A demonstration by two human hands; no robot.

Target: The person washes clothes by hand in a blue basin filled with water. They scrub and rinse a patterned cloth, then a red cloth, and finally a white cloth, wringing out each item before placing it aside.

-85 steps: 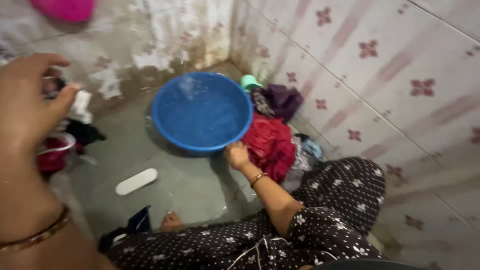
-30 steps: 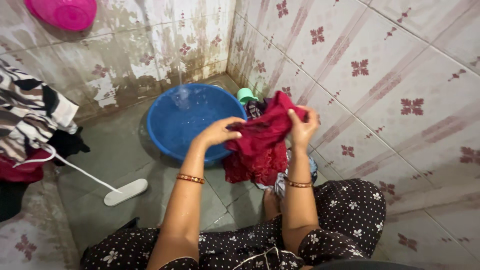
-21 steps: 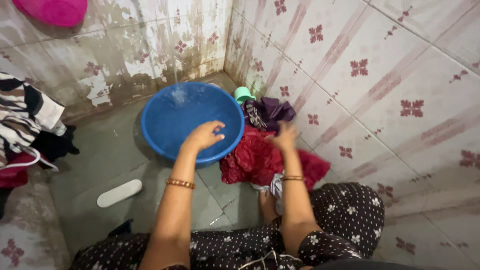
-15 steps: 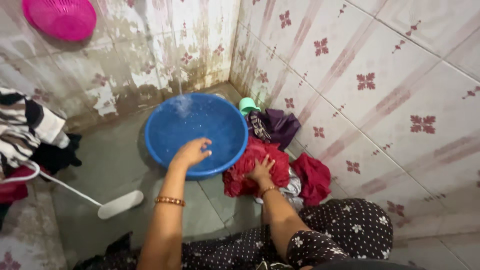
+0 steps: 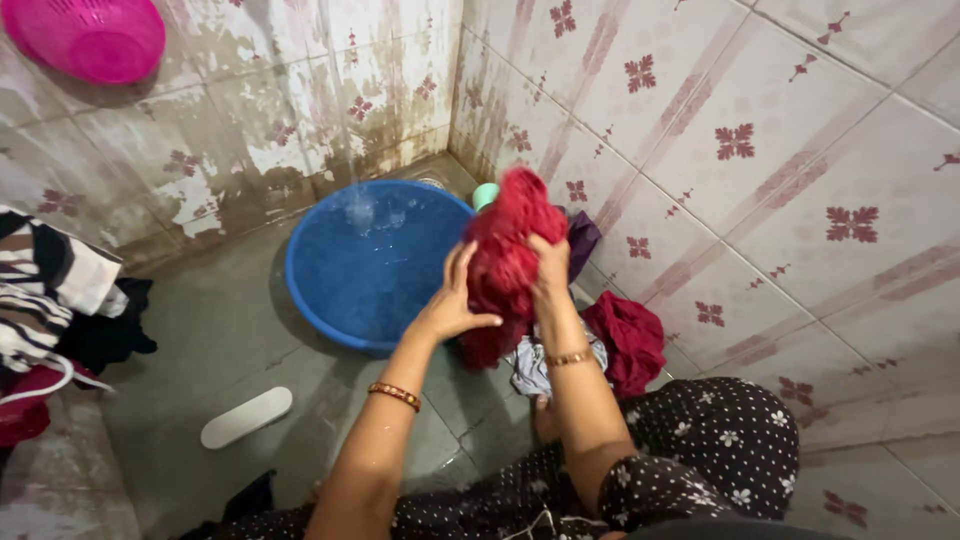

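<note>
Gripping a bunched crimson cloth garment [image 5: 505, 255] from both sides, the left hand [image 5: 452, 300] and right hand [image 5: 549, 268] hold it aloft, just right of the round blue plastic basin [image 5: 345, 275] of water beyond the left fingers.

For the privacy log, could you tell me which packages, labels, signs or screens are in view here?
None are in view: only patterned wall tiles, a blue basin, a pink basket and heaps of cloth, one red garment held in both hands.
</note>
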